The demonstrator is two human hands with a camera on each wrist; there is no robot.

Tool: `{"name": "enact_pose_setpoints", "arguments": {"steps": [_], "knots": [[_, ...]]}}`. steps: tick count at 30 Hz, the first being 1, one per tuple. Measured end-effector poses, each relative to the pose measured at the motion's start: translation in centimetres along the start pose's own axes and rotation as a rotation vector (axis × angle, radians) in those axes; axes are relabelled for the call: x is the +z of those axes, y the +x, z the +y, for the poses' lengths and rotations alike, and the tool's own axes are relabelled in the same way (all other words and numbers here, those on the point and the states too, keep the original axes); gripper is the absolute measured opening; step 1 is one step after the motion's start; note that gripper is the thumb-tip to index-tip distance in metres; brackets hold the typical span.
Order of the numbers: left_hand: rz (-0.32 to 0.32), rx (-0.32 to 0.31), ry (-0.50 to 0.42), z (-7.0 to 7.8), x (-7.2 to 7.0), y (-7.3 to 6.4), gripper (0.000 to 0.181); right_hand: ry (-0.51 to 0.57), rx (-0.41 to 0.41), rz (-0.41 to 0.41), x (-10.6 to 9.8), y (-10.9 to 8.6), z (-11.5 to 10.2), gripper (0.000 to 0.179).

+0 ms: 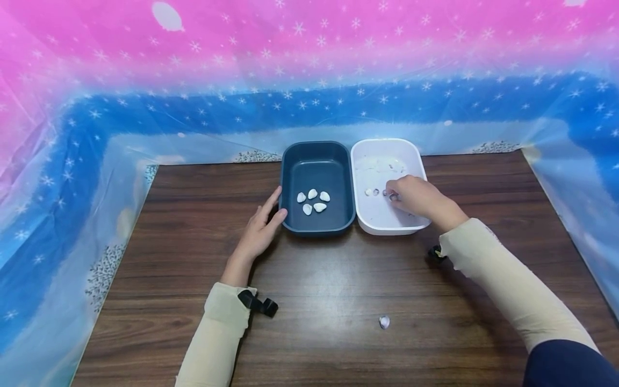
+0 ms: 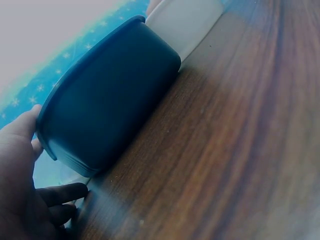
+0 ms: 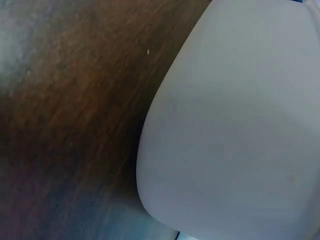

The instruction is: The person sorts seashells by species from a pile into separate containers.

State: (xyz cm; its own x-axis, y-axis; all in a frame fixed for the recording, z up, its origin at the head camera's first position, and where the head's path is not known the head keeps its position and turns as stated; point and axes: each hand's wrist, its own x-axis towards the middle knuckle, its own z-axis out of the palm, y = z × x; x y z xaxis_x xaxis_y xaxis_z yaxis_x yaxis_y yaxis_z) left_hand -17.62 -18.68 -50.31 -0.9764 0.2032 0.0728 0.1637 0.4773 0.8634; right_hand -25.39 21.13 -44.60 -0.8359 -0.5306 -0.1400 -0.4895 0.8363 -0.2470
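Observation:
My left hand [image 1: 258, 228] rests against the left side of a dark blue-grey tub [image 1: 316, 232], its fingers fairly straight; in the left wrist view the thumb touches the rim. Five-sided arrangement aside, several white seashells [image 1: 319, 207] lie inside that tub. Over a white tub [image 1: 387, 231] just to the right, my right hand [image 1: 416, 198] reaches in with bent fingers and pinches a small purplish seashell [image 1: 394, 197] near the bottom. Beside it, small pale and purplish seashells [image 1: 376, 192] lie in a row. The right wrist view holds only the white tub's outer wall [image 3: 225, 130] and tabletop.
A single purplish-white seashell [image 1: 384, 322] lies on the brown wooden table [image 1: 314, 290], nearer to me. Both tubs stand side by side near the back edge. Pink and blue snowflake cloth [image 1: 290, 102] hangs behind and at the sides.

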Motion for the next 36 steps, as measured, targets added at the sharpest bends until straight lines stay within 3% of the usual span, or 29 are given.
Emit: {"name": "enact_pose_setpoints", "arguments": {"steps": [7, 12, 19, 24, 31, 36], "knots": [[-0.002, -0.006, 0.004, 0.0, 0.0, 0.0, 0.062, 0.017, 0.029, -0.013, -0.2, -0.2, -0.4, 0.023], [-0.008, -0.014, 0.01, 0.0, 0.0, -0.1, 0.063, -0.004, -0.001, 0.024, -0.6, -1.5, -1.8, 0.029], [0.001, 0.001, 0.002, 0.3, -0.1, 0.0, 0.063, 0.021, -0.148, 0.157, -2.0, -4.8, -5.8, 0.025], [0.003, 0.007, 0.008, 0.3, -0.1, 0.1, 0.062, 0.1, -0.274, 0.23, -1.6, -7.3, -7.9, 0.018], [0.001, 0.001, 0.013, 0.2, -0.1, 0.0, 0.063, 0.092, -0.44, 0.131, 0.5, -9.7, -10.4, 0.01], [-0.005, -0.009, 0.007, 0.1, 0.0, 0.0, 0.063, 0.094, -0.482, 0.045, 1.7, -10.9, -11.4, 0.013]]}}
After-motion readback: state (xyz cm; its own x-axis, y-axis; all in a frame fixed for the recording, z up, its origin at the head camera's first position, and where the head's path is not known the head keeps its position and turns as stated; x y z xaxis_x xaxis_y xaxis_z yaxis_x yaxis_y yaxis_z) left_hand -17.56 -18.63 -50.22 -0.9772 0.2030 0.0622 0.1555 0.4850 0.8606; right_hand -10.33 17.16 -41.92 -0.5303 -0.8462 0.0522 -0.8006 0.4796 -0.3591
